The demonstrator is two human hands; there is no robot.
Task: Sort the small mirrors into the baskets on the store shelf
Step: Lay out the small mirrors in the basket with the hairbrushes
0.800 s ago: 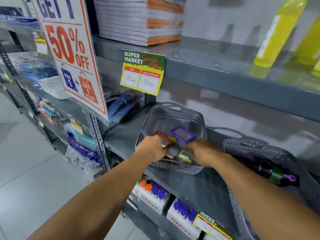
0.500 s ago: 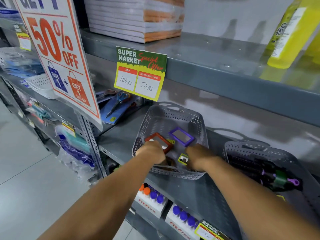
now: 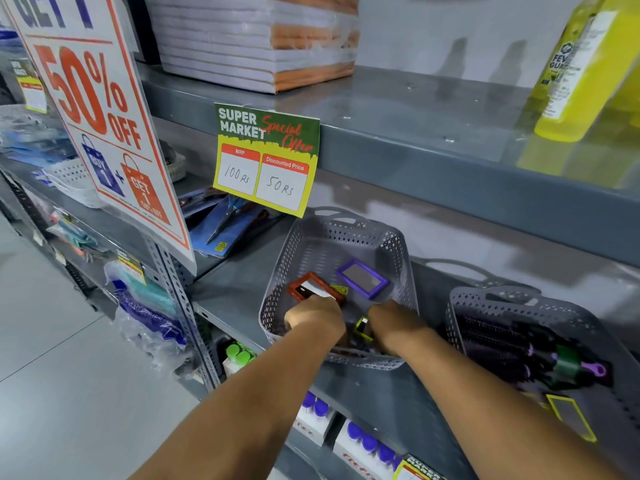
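Perforated grey plastic basket (image 3: pixel 398 244), glossy metal shelf (image 3: pixel 415 109)

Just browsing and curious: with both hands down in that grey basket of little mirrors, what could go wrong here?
The grey basket sits near the shelf edge, so a push might tip it off. The red mirror leans tilted by the left hand and could slip or chip against the purple mirror.

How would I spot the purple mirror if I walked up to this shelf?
Find the green and yellow price tag; right below it sits a grey perforated plastic basket. The small purple-framed rectangular mirror lies flat near its back, untouched, while the red-framed mirror beside it is at the left hand.
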